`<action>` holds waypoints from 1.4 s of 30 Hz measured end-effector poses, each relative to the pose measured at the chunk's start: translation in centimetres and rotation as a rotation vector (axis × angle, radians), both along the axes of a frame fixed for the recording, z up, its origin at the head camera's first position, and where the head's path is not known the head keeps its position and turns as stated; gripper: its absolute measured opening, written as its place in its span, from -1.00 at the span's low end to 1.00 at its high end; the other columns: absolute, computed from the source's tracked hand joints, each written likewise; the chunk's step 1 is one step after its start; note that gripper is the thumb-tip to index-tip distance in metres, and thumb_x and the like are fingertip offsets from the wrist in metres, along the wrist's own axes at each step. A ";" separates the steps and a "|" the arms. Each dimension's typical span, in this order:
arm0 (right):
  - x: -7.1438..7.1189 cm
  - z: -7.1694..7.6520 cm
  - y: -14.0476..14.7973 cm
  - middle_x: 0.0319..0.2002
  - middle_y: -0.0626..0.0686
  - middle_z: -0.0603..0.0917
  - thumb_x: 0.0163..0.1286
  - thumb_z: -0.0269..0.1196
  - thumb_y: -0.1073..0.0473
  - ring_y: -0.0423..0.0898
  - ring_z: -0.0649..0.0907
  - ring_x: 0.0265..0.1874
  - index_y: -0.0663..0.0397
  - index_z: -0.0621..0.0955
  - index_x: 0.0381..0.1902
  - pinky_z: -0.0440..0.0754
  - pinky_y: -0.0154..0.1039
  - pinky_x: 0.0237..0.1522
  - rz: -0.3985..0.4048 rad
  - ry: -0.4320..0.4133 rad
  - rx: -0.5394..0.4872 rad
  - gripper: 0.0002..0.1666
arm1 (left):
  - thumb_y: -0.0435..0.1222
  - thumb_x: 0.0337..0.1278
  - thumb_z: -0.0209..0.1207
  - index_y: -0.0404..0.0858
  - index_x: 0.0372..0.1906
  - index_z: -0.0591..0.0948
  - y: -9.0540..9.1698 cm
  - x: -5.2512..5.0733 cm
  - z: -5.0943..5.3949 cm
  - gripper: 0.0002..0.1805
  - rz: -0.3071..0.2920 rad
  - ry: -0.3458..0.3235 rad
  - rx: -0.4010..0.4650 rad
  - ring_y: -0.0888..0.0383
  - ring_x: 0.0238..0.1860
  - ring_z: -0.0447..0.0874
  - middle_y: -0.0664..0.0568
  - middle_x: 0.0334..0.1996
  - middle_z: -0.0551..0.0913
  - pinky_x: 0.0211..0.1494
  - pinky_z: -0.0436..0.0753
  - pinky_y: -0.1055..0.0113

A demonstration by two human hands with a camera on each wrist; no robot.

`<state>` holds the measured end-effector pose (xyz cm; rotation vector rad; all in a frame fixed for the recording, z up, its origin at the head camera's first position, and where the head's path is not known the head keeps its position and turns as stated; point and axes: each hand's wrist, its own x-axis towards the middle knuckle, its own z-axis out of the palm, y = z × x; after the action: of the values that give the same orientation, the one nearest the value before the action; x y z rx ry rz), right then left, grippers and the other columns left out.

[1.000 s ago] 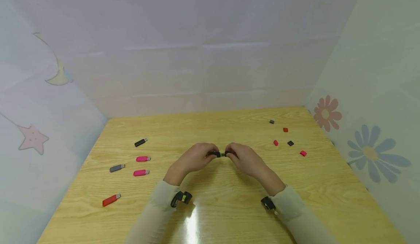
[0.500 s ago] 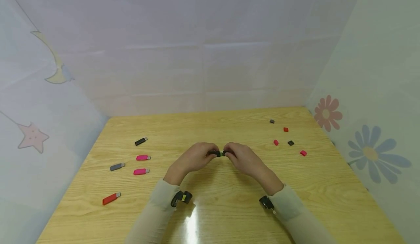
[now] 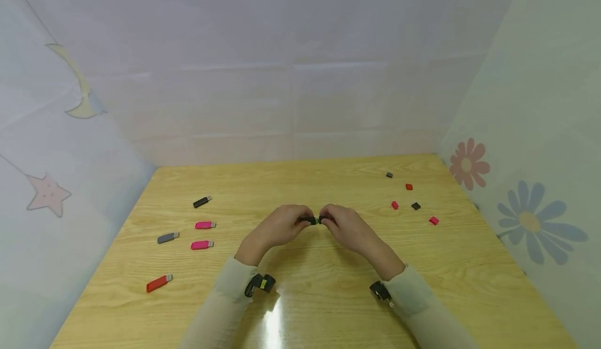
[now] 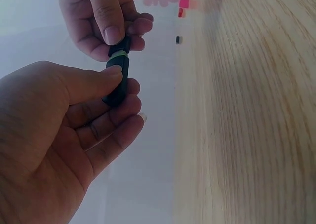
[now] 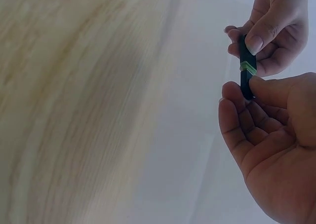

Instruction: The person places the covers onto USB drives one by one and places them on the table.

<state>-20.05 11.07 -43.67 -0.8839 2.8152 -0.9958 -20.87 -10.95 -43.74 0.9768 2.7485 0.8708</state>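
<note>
Above the middle of the table, my left hand (image 3: 279,227) pinches a black USB stick (image 4: 116,94) between thumb and fingers. Opposite it, my right hand (image 3: 351,229) pinches a small black cap (image 5: 245,86) at the stick's plug end. A green band (image 5: 248,67) shows between the stick's body and the cap, and no metal plug is visible there. Stick and cap lie in one line, roughly level in the head view. Fingertips hide part of both pieces.
On the left lie several uncapped USB sticks: black (image 3: 202,202), grey (image 3: 167,238), red (image 3: 159,283) and two pink, one nearer me (image 3: 201,245). Several loose caps lie at the right, including grey (image 3: 389,175), red (image 3: 409,187), black (image 3: 416,206) and pink (image 3: 434,220). Walls enclose the back and sides.
The right hand has moved slightly left with the cap. The metal plug that showed between cap and stick one second ago is now covered, leaving the green band visible.
</note>
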 end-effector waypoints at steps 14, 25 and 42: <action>0.1 0.3 -0.1 -0.29 -0.03 0.65 0.54 0.17 0.28 -0.22 0.49 -0.45 0.10 0.60 -0.10 0.52 -0.29 -0.37 0.018 0.015 -0.001 -0.93 | -0.31 0.48 0.14 -0.24 0.09 0.65 0.3 0.2 0.5 -0.78 -0.017 -0.014 0.011 0.17 -0.09 0.70 0.03 -0.07 0.72 -0.03 0.67 0.32; 0.0 0.7 -0.3 -0.21 0.10 0.69 0.55 0.16 0.30 -0.21 0.51 -0.41 0.12 0.60 -0.06 0.55 -0.27 -0.33 0.029 0.015 -0.001 -0.90 | -0.32 0.47 0.15 -0.26 0.05 0.66 0.6 0.1 0.6 -0.80 -0.016 0.023 0.034 0.17 -0.11 0.70 0.01 -0.10 0.74 -0.04 0.67 0.31; 0.3 0.5 -0.5 -0.24 0.09 0.67 0.55 0.15 0.30 -0.23 0.49 -0.45 0.14 0.59 -0.06 0.53 -0.29 -0.36 0.032 0.028 0.016 -0.90 | -0.33 0.46 0.15 -0.25 0.02 0.68 0.8 0.2 0.6 -0.81 -0.019 0.016 0.037 0.17 -0.12 0.72 0.02 -0.11 0.75 -0.04 0.67 0.34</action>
<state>-19.76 10.58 -43.18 -0.9456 2.8177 -0.9639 -20.64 -10.18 -43.15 1.0187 2.7408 0.9176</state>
